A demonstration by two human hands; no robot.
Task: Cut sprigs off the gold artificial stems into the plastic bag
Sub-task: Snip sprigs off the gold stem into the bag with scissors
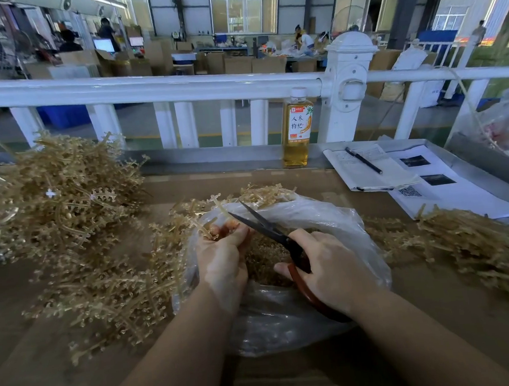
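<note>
I'm mid-cut: my left hand (pixel 222 258) pinches a gold stem (pixel 221 209) over the plastic bag (pixel 355 230), my right hand (pixel 330 267) grips the scissors (pixel 262 226), blades spread, and next I close them across the sprig.

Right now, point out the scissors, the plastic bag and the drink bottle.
scissors (pixel 265 227): head view, on the dark blades.
plastic bag (pixel 319 214): head view, on its far rim.
drink bottle (pixel 296 127): head view, on its label.
</note>
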